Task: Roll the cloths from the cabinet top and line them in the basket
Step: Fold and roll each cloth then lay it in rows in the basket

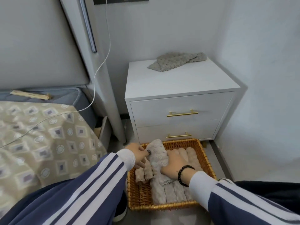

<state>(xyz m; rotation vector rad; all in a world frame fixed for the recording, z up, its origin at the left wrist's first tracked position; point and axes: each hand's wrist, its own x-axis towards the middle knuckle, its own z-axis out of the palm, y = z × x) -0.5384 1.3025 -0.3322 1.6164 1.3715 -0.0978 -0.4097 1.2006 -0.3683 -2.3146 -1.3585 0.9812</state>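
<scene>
Head cam: both hands are in the basket (204, 157) on the floor, left hand (138, 155) and right hand (176, 164) gripping a rolled cloth (157, 154) among other rolls (170, 193). One loose cloth (177, 61) sits on the cabinet (178, 82).

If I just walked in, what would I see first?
Two hands holding a fluffy rolled cloth over the wicker basket on the floor, with more rolls lined inside. Behind it, one grey cloth lies unrolled on the white cabinet.
</scene>
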